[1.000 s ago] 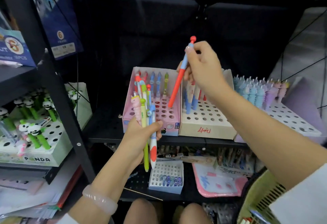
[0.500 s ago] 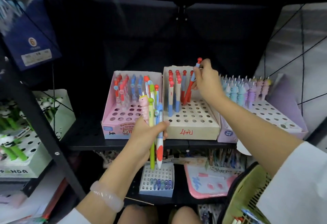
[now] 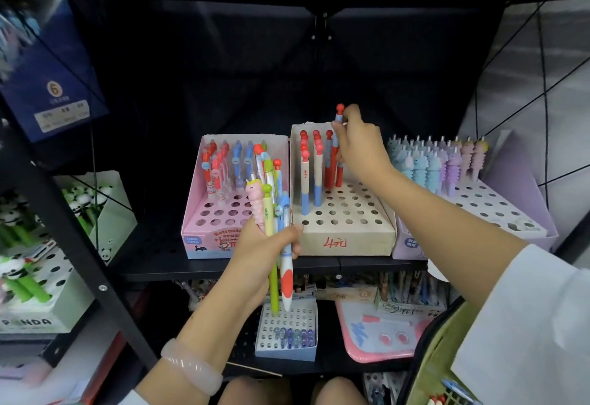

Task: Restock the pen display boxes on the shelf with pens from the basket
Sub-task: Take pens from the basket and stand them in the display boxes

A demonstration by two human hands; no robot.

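My right hand (image 3: 359, 145) pinches a red-and-blue pen with a red ball top (image 3: 339, 115), held upright in the back row of the cream display box (image 3: 344, 238) on the middle shelf. Several matching pens stand in that box's back rows. My left hand (image 3: 265, 245) grips a bundle of mixed pens (image 3: 273, 209) in front of the pink display box (image 3: 204, 238); a pink unicorn pen, green pens and a white-and-red pen stick out of it. A green basket (image 3: 437, 372) shows at the lower right, with a few pens visible inside.
A lilac display box (image 3: 523, 187) with pastel unicorn pens stands right of the cream one. A panda-pen box (image 3: 35, 315) sits on the left shelf unit behind a black upright post (image 3: 79, 238). Below, a small white peg box (image 3: 287, 334) and a pink board (image 3: 376, 334) lie on the lower shelf.
My right hand has carried the red-and-blue pen from above the pink box over to the cream box's back row and lowered it among the pens there. The left hand's bundle stayed put.
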